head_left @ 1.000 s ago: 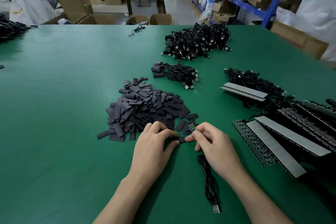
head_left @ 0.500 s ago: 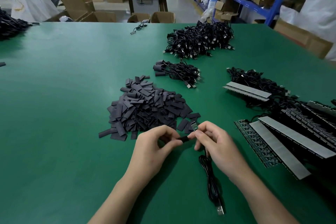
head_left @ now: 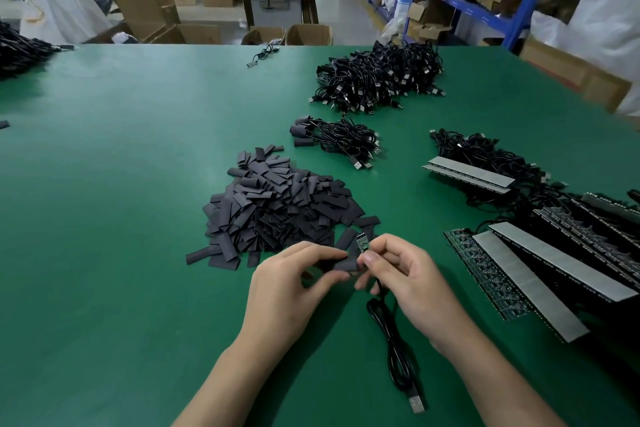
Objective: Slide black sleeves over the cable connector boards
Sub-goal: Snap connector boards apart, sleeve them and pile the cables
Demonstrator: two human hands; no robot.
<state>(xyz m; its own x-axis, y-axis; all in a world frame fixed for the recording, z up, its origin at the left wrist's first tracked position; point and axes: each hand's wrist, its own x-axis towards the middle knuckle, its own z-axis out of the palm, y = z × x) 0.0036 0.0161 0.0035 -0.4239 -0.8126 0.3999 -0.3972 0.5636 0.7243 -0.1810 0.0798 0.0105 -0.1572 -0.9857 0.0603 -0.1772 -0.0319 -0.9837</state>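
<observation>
your left hand point(head_left: 287, 284): grasping one black sleeve point(head_left: 341, 265), pinched between thumb and curled fingers just above the table point(head_left: 121, 218).
your right hand point(head_left: 412, 281): grasping the connector board point(head_left: 362, 243) at its lower end, thumb and forefinger closed on it.
sleeve, where: between your two hands, in front of the sleeve pile point(head_left: 277, 208), its right end right at your right thumb.
sleeve, axis: long axis runs roughly left to right across your view, the right end aimed at the base of the board.
board, where: sticking up out of your right fingertips, bare, the sleeve not over it.
board, axis: long axis runs away from you, leaning slightly left; the free end points at the near edge of the sleeve pile.
cable point(head_left: 394, 350): drops from under your right hand and lies on the table in loose loops running toward you, ending in the usb plug point(head_left: 415, 404) nearest your body.
sleeved bundle point(head_left: 336, 139): behind the pile, black sleeves at its left end, plugs at its right.
cable heap point(head_left: 377, 76): farther back on the table.
strip boards point(head_left: 540, 263): to your right, long axes slanting away to the left, with black cables around them.
</observation>
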